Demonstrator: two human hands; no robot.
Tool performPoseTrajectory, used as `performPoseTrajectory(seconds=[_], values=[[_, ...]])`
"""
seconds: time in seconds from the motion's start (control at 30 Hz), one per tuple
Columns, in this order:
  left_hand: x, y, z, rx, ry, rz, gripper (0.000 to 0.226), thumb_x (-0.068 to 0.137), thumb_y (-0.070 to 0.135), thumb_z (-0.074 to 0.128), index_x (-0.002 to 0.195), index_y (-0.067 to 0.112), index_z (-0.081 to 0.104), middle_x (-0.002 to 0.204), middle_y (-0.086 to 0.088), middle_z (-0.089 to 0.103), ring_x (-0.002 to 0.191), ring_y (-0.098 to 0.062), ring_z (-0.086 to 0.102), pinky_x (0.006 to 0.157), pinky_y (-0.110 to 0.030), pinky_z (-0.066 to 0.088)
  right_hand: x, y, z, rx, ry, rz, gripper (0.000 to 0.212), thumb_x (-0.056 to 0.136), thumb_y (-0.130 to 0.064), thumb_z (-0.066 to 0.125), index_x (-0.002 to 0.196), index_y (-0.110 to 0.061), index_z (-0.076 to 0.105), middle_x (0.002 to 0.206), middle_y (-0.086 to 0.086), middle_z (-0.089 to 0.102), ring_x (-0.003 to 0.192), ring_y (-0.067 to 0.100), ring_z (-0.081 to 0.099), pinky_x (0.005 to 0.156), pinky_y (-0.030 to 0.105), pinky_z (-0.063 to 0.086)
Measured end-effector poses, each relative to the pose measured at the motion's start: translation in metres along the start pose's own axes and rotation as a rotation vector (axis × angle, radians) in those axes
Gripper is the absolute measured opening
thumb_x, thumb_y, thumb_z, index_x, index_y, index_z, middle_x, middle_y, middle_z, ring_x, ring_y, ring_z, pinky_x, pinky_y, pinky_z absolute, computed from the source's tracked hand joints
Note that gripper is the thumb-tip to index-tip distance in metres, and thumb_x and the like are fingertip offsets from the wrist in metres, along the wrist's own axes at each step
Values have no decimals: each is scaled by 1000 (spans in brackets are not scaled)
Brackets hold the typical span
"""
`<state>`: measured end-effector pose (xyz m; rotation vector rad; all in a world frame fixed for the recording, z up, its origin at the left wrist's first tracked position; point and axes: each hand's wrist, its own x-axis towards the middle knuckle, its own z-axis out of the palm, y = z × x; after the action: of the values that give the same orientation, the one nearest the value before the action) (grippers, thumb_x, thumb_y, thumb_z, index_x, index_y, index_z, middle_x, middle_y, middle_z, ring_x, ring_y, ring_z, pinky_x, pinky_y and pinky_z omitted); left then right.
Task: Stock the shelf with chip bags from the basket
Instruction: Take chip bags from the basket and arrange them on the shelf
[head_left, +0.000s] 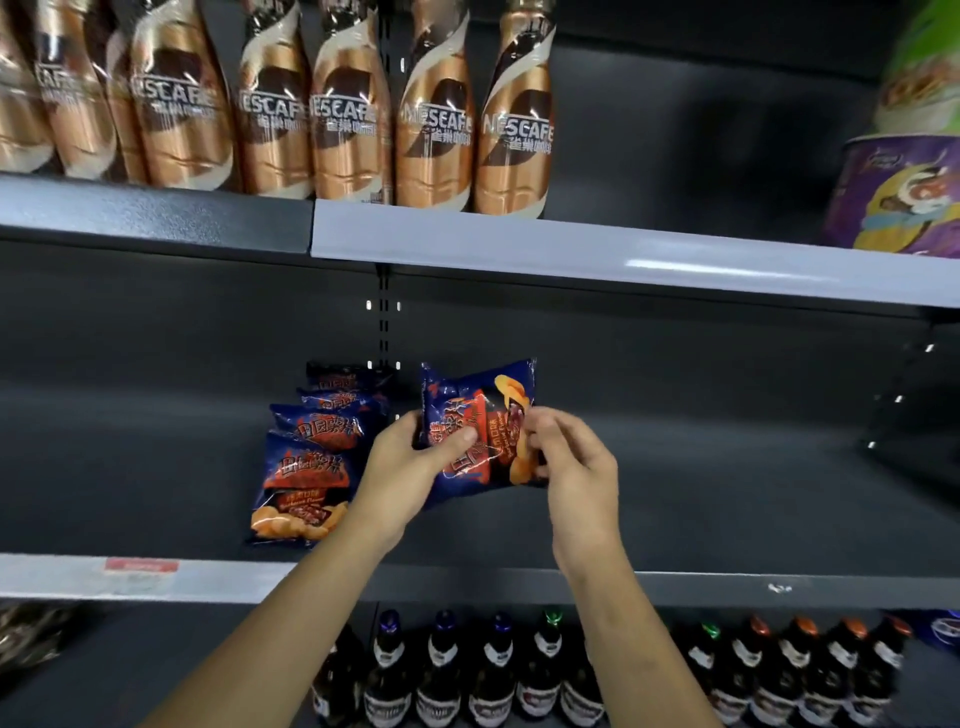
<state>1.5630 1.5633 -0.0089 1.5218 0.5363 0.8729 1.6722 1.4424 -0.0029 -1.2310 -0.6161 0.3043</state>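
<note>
Middle shelf (675, 525), dark grey, mostly bare. One row of chip bags (306, 478) at left-centre, running near to far: four counted, though the farthest is dim and half hidden, so possibly more behind. All dark blue with a red-orange banner and printed chips; the nearest bag shows its full front, chips picture at the near end, long axis running near-far, leaning back on the next.

A fifth bag, the held bag (480, 421), sits just right of the row, apart from it, above the shelf floor. Same blue-and-orange print, glossy, creased across the middle. Long axis tilted, top edge up and toward the far wall, printing turned sideways.

Left hand (410, 462) grips its left edge, thumb pressed across the front, fingers behind. Right hand (566, 457) pinches the right edge between thumb and curled fingertips.

Upper shelf: at least seven coffee bottles (431, 114) in a row, two snack tubs (904, 192) stacked at right. Lower shelf: dark bottles (545, 670), about eleven caps visible.
</note>
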Motion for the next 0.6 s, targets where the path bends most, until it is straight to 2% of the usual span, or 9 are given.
performPoseTrajectory(seconds=[0.03, 0.1, 0.13, 0.27, 0.37, 0.47, 0.53, 0.6], values=[[0, 1, -3, -24, -26, -2, 29, 88, 21, 74, 116, 17, 67, 104, 3, 77, 96, -10, 72, 75, -17, 55, 4, 1, -2, 7, 21, 23, 17, 101, -21, 60, 114, -19, 70, 93, -2, 73, 79, 6, 68, 67, 19, 55], [-1, 2, -7, -44, -83, 2, 29, 90, 19, 71, 118, 15, 67, 107, 2, 76, 100, -11, 72, 78, -17, 54, 10, 5, -6, -16, -1, 102, 31, 98, -26, 65, 129, -25, 62, 108, 2, 72, 94, 15, 70, 70, 24, 58], [-1, 2, -8, -50, -103, 4, 29, 90, 18, 70, 119, 15, 66, 108, 2, 76, 101, -12, 72, 81, -19, 54, 11, 7, -7, -27, -25, 144, 36, 97, -28, 65, 133, -25, 59, 108, 5, 71, 93, 19, 69, 68, 24, 57], [1, 3, -12, -58, -135, 5, 31, 91, 18, 69, 121, 14, 65, 111, -1, 75, 103, -15, 71, 89, -29, 53, 12, 13, -7, -42, -65, 182, 33, 99, -29, 62, 121, -4, 65, 88, 7, 68, 76, 20, 66, 63, 22, 55], [3, 3, -15, -57, -140, 7, 33, 90, 19, 70, 122, 14, 65, 110, -2, 75, 104, -16, 71, 88, -29, 53, 11, 14, -6, -16, -87, 170, 33, 95, -35, 67, 116, -10, 68, 87, 5, 69, 78, 22, 68, 65, 25, 56], [5, 4, -16, -59, -163, 11, 42, 84, 26, 74, 123, 14, 64, 110, -4, 75, 103, -20, 72, 91, -35, 55, 10, 12, -3, 32, -102, 182, 23, 94, -31, 69, 112, -17, 71, 83, 4, 72, 71, 18, 70, 61, 27, 56], [6, 3, -15, -108, -158, 14, 52, 78, 31, 75, 126, 16, 62, 112, -5, 75, 103, -21, 72, 91, -38, 55, 10, 13, -1, 136, -81, 227, 19, 95, -23, 69, 110, -12, 71, 86, 7, 75, 73, 19, 72, 61, 30, 57], [5, 0, -12, -207, -128, -10, 59, 75, 34, 74, 130, 19, 59, 116, -3, 73, 106, -20, 71, 91, -39, 55, 11, 17, -2, 279, -62, 274, 17, 95, -17, 68, 106, -4, 69, 88, 13, 75, 77, 27, 72, 68, 39, 59]])
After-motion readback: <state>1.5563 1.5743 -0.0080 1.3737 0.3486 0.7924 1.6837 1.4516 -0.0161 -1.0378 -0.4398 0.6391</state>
